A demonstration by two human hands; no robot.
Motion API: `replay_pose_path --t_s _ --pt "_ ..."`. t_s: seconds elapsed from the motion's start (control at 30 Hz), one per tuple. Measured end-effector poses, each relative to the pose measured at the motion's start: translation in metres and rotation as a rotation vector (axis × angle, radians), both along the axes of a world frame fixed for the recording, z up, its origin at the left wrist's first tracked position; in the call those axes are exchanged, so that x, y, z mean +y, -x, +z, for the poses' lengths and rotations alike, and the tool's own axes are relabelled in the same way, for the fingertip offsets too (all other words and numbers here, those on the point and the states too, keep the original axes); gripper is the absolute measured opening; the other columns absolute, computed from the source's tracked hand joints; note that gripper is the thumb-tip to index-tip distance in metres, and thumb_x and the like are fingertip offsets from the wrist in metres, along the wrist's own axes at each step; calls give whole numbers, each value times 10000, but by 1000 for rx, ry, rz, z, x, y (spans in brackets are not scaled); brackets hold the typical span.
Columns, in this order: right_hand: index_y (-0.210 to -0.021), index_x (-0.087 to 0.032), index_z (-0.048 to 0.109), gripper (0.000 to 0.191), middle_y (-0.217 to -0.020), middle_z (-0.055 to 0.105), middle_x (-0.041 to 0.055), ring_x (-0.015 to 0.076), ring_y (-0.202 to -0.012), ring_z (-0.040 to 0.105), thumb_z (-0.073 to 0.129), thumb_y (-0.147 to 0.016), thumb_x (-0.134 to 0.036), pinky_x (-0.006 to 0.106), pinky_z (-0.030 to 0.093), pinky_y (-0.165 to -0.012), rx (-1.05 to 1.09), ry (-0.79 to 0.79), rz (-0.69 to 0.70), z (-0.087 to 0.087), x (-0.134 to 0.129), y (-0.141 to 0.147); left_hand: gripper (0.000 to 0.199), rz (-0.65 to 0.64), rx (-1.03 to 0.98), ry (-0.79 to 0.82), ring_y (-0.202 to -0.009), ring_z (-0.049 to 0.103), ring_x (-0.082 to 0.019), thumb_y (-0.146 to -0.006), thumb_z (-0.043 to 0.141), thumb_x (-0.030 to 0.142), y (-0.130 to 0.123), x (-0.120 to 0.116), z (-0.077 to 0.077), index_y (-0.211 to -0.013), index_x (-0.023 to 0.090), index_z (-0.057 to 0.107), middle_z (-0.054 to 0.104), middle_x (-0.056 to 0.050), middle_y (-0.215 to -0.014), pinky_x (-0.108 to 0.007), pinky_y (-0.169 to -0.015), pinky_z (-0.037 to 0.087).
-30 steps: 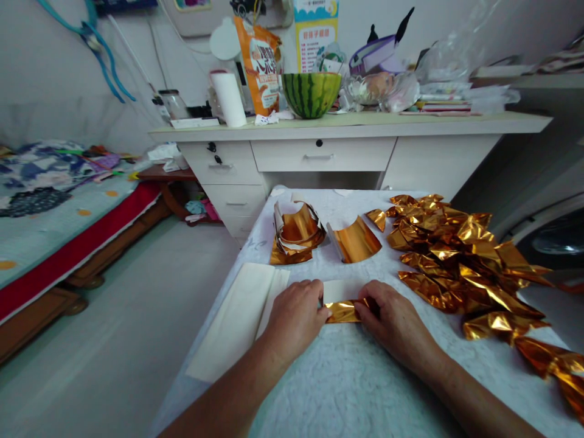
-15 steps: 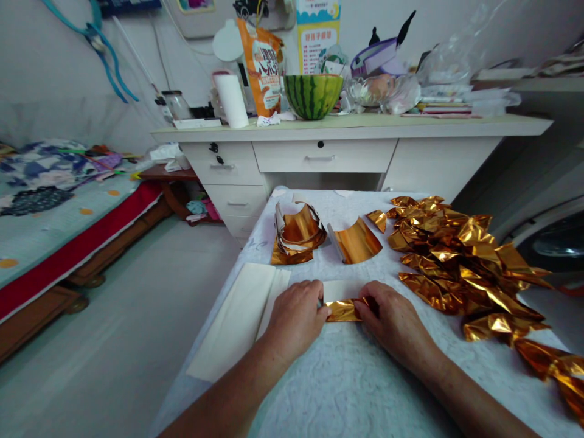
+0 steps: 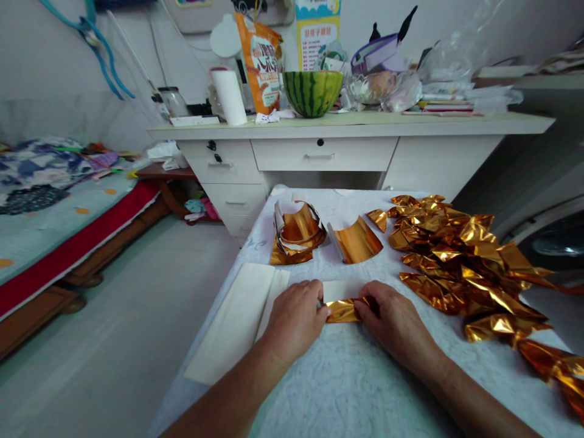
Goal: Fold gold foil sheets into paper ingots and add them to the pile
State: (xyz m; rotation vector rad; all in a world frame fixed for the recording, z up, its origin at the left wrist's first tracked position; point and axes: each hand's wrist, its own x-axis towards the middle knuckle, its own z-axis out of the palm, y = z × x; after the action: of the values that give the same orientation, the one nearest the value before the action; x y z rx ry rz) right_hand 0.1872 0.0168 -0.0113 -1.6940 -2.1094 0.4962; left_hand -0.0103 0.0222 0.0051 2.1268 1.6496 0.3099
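A narrow gold foil strip (image 3: 343, 311) lies between my hands, with a white paper sheet (image 3: 341, 289) showing just behind it. My left hand (image 3: 296, 313) pinches the strip's left end, fingers closed. At the right end my right hand (image 3: 390, 313) grips it between thumb and curled fingers. Beyond my hands are a curled stack of gold sheets (image 3: 298, 228) and a single curved gold sheet (image 3: 358, 240). White paper (image 3: 235, 319) lies flat to the left, partly under my left forearm. Folded gold foil pieces (image 3: 451, 255) are heaped at the right.
The cloth-covered table (image 3: 328, 389) stands before a white desk (image 3: 323, 155). On the desk are a green striped bowl (image 3: 312, 92), an orange pouch (image 3: 260, 64) and a white roll (image 3: 229, 97). A bed (image 3: 77, 231) is at the left, a washing machine (image 3: 556, 237) at the right.
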Motion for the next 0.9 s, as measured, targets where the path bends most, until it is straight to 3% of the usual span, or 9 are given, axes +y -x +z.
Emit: replay_pose_path --t_s 0.3,0.5,0.7,0.9 --pt "-744 -197 585 145 -732 631 38 193 -673 570 511 -852 -262 291 379 -602 -12 5 0 1 1 2 124 11 12 5 -848 602 -199 -805 636 235 -1 1 0 -824 217 515 638 -6 -835 -282 -705 402" --pt "-752 -198 590 145 -726 626 34 194 -668 571 515 -856 -267 290 379 -597 -7 -1 8 0 1 1 293 79 -23 5 -944 582 -205 -783 660 191 -3 -2 0 -975 228 442 618 -16 -940 -288 -769 421" --pt "-747 -199 576 142 -722 619 32 188 -665 566 514 -861 -258 286 376 -594 -8 -20 16 -2 1 0 99 -87 -37 -77 -939 532 -205 -820 593 124 -5 -1 -1 -803 212 552 597 -18 -903 -304 -812 403" --pt "-762 -195 583 125 -722 624 34 186 -668 564 513 -852 -245 285 375 -597 21 -18 22 -2 2 0 185 -194 -73 -38 -891 563 -192 -850 500 79 -6 1 -8 -823 210 628 634 -18 -872 -300 -838 418"
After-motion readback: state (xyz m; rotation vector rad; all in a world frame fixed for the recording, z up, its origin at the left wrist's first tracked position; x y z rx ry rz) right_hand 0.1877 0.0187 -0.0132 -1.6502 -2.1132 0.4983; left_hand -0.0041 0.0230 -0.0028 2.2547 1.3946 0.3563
